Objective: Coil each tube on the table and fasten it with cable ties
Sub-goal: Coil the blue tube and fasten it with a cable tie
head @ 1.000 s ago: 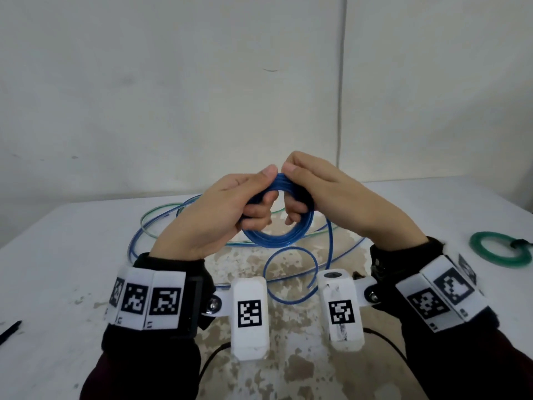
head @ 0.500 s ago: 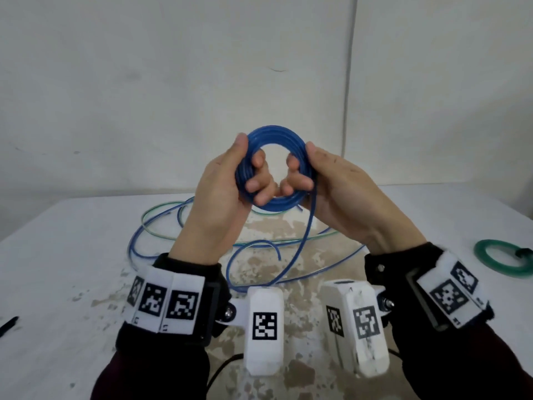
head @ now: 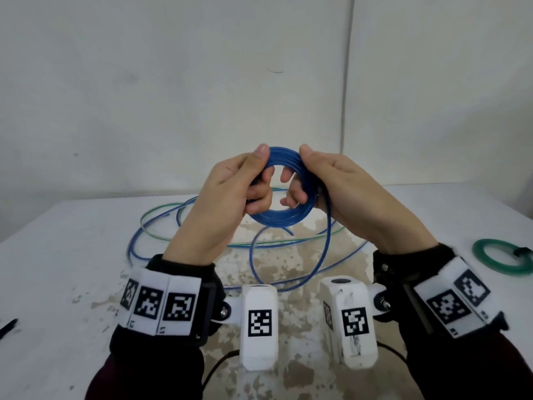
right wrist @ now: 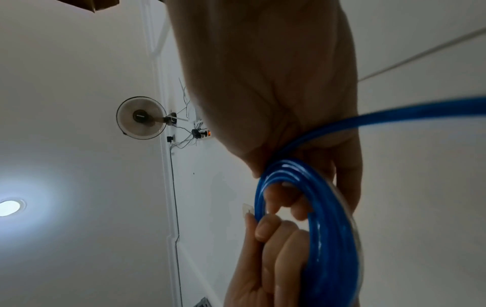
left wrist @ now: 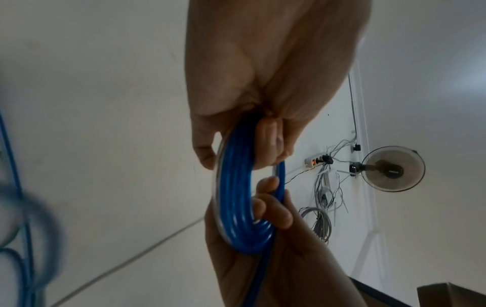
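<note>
A blue tube coil [head: 281, 217] of several turns is held up above the table between both hands. My left hand [head: 245, 186] grips its left side, thumb on the outer rim and fingers curled through the middle. My right hand [head: 310, 183] grips the right side the same way. In the left wrist view the blue tube coil [left wrist: 236, 197] runs between the two hands; in the right wrist view the blue tube coil [right wrist: 323, 228] does too. A loose blue tail [head: 326, 243] drops from the right side to the table, where uncoiled blue tube [head: 135, 243] and a thin green tube [head: 150, 215] lie in wide loops.
A green coil [head: 501, 256] fastened by a dark tie lies at the table's right edge. A black cable tie [head: 8, 327] pokes in at the left edge. The white table [head: 72, 241] is stained in the middle. A white wall stands close behind.
The coil was turned from low and flat to upright and raised, then lowered slightly. Both hands shifted grip round its rim, and the loose tail now hangs from the right side.
</note>
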A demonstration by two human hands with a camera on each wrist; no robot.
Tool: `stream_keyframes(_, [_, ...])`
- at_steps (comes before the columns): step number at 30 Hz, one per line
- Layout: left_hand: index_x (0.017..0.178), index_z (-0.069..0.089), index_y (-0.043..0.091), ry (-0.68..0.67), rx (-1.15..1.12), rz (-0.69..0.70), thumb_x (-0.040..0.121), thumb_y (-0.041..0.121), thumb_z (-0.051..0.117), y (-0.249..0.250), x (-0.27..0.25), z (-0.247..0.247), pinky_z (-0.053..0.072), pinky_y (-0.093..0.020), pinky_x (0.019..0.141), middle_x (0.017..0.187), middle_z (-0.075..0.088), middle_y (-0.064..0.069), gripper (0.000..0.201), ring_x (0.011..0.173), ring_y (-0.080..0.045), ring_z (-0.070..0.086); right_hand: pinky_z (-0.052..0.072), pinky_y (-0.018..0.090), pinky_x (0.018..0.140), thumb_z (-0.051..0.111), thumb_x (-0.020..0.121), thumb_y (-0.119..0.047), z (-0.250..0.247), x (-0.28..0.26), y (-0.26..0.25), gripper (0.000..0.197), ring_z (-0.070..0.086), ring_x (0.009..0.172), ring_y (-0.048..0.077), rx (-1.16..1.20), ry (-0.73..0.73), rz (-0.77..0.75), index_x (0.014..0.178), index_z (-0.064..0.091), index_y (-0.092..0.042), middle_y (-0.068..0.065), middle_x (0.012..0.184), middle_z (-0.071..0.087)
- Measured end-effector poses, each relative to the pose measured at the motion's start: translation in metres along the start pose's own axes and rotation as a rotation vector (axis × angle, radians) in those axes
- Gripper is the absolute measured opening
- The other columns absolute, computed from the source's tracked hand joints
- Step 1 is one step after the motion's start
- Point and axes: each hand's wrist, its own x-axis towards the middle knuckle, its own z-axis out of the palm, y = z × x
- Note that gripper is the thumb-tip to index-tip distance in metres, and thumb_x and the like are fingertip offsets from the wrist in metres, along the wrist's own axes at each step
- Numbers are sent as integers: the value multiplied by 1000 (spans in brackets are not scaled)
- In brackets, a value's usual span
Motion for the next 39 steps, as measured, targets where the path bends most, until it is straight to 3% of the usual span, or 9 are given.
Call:
stream_keyframes(6, [70, 45, 10, 46, -250, 58, 95, 36, 38, -5, 2, 8, 20, -26, 56, 51, 26, 6, 37, 43, -10, 25, 52, 25, 77, 27, 103, -32, -10, -2, -5, 45, 62, 74, 18, 97, -39, -20, 89, 63, -9, 1, 61, 56])
stream_keyframes(11, [76, 48, 7, -165, -222, -117, 100, 32, 30, -4, 2, 4, 48, -25, 64, 48, 34, 0, 39, 47, -20, 47, 47, 30, 67, 29, 104, -32, -9, 0, -2, 41, 42, 52, 13, 17, 25, -50, 78, 51, -8, -7, 49, 28])
stream_keyframes(14, [85, 50, 3, -238, -40, -153, 101, 30, 30, -4, 1, -3, 44, -23, 60, 49, 30, 1, 37, 45, -20, 46, 47, 32, 63, 31, 104, -33, -3, -2, 0, 43, 38, 49, 13, -100, -11, -15, 74, 51, -9, -6, 49, 28])
stream_keyframes(19, [85, 50, 3, -62, -94, -7, 101, 30, 32, -3, 1, -1, 29, -19, 52, 52, 24, 5, 36, 44, -12, 29, 55, 41, 74, 30, 104, -30, 9, 0, -4, 42, 53, 54, 14, -30, 91, -86, 83, 59, -9, -1, 53, 43])
stream_keyframes(22, [78, 48, 8, 37, -237, 50, 101, 33, 31, -3, 4, 2, 27, -21, 54, 50, 26, 7, 37, 43, -10, 29, 55, 35, 77, 31, 103, -33, 4, -3, -10, 43, 61, 68, 18, 30, 70, -55, 91, 64, -9, 3, 64, 60])
stream_keyframes(25, [78, 48, 11, 89, -392, 54, 103, 33, 28, -6, 4, 9, 34, -23, 59, 49, 27, 6, 39, 42, -10, 30, 54, 24, 70, 30, 103, -35, 0, -4, -11, 46, 64, 71, 15, 133, 46, 15, 84, 63, -9, 2, 65, 62])
stream_keyframes(30, [72, 48, 10, -113, -307, -48, 96, 36, 34, -5, 3, 12, 45, -37, 77, 45, 33, 1, 37, 44, -21, 47, 45, 24, 65, 30, 103, -36, -2, -4, -10, 44, 45, 59, 17, 47, 104, -33, 73, 50, -11, -6, 50, 37])
stream_keyframes(33, [71, 51, 9, -203, -119, -132, 92, 38, 37, 2, 0, -1, 46, -24, 60, 45, 31, 1, 38, 46, -21, 49, 49, 25, 64, 31, 103, -34, 3, -6, -11, 43, 41, 55, 17, -32, 76, -8, 73, 49, -10, -11, 46, 36])
stream_keyframes(39, [75, 51, 6, -236, 42, -138, 92, 35, 40, 3, -4, -14, 42, -19, 54, 49, 31, 1, 35, 45, -18, 45, 56, 30, 63, 32, 103, -31, 17, -6, -11, 44, 36, 52, 16, -133, 39, 10, 69, 48, -8, -9, 46, 35])
